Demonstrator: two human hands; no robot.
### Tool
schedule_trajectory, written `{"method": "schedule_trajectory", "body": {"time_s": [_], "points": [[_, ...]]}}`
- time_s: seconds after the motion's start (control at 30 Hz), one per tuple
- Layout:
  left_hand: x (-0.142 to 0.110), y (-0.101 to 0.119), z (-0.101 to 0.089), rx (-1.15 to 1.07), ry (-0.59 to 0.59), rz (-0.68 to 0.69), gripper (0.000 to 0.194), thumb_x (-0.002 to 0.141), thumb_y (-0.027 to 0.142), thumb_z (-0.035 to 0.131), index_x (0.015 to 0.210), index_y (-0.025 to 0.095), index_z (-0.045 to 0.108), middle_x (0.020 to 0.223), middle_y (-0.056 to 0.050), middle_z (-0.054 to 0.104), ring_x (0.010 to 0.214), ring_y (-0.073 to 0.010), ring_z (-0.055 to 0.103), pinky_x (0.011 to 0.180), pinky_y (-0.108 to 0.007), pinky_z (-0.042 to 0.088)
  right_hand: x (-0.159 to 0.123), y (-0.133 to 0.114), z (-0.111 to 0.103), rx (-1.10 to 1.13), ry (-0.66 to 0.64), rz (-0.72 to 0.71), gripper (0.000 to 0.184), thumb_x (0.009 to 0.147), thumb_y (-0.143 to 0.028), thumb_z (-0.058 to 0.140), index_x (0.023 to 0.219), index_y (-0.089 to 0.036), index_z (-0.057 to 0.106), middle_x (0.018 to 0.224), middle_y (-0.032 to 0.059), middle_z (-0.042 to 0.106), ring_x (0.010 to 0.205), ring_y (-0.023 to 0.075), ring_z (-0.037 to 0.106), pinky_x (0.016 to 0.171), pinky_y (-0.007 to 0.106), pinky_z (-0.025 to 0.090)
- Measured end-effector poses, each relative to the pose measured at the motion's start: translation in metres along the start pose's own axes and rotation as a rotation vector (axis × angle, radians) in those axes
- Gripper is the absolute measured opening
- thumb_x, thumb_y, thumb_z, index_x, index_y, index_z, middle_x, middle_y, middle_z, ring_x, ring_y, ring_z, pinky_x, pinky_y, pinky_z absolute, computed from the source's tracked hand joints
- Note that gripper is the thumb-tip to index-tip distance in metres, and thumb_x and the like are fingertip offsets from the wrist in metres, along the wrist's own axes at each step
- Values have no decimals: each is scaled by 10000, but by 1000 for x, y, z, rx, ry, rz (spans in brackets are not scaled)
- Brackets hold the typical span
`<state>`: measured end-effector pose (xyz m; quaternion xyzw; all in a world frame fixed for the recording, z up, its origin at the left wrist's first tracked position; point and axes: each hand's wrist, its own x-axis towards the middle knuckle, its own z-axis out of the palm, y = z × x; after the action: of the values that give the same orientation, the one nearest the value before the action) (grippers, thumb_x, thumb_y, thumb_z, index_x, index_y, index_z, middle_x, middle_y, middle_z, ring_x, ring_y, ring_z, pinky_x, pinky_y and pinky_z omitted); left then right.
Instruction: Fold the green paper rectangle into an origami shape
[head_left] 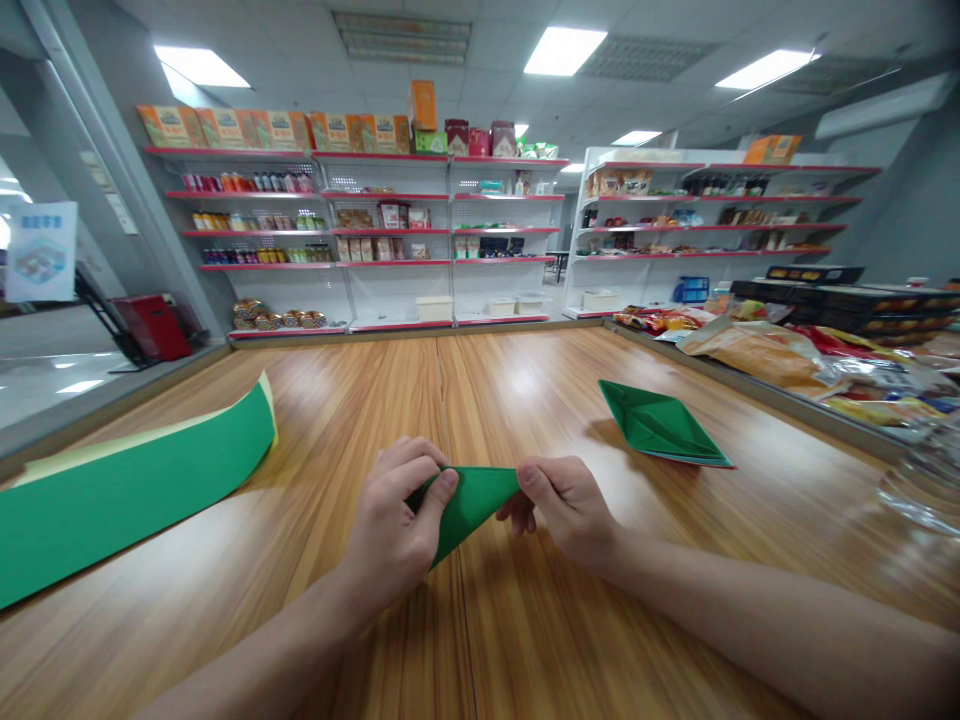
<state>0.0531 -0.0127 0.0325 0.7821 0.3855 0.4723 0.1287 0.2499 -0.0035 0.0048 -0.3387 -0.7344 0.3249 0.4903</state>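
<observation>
Between my hands, just above the table, is a folded green paper [474, 503] with a triangular shape and a straight upper edge. My left hand [397, 510] is closed on its left side, the thumb pressed on the near face. At the right corner, my right hand [566, 508] pinches the paper between thumb and fingers. To the right lies a folded green paper boat [660, 422], apart from both hands. Off to the left, a stack of green and yellow paper sheets [150, 480] rests with its far right corner curling up.
The wooden table [352, 400] spreads beneath my hands. Snack bags [757, 355] and stacked black boxes [832, 300] lie along its right side, and a clear glass object [926, 480] stands at the right edge. Behind are stocked shelves [390, 262]; a red box [152, 327] stands at left.
</observation>
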Motion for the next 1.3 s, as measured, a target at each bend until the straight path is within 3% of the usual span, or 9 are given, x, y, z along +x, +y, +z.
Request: {"method": "schedule_trajectory", "body": {"time_s": [0.17, 1.17, 1.3], "points": [[0, 2, 1, 44, 21, 29, 289, 903, 205, 459, 617, 191, 500, 728, -37, 548, 710, -180, 509, 645, -315, 389, -2, 4, -2, -70, -49, -9, 394, 916, -438, 478, 706, -136, 620, 523, 37, 620, 437, 110, 558, 414, 202, 407], [-2, 7, 1, -34, -11, 11, 296, 908, 230, 458, 624, 194, 533, 702, -38, 541, 700, -187, 509, 664, -335, 411, -1, -6, 0, -55, -25, -49, 571, 966, -449, 321, 584, -134, 605, 474, 60, 605, 422, 118, 556, 408, 215, 409], [-3, 7, 5, 95, 147, -64, 242, 864, 301, 553, 656, 200, 625, 991, -87, 579, 979, -260, 510, 869, -444, 386, 0, -4, 0, -38, 39, -29, 566, 965, -456, 330, 580, -138, 596, 452, 50, 591, 397, 109, 535, 397, 210, 406]]}}
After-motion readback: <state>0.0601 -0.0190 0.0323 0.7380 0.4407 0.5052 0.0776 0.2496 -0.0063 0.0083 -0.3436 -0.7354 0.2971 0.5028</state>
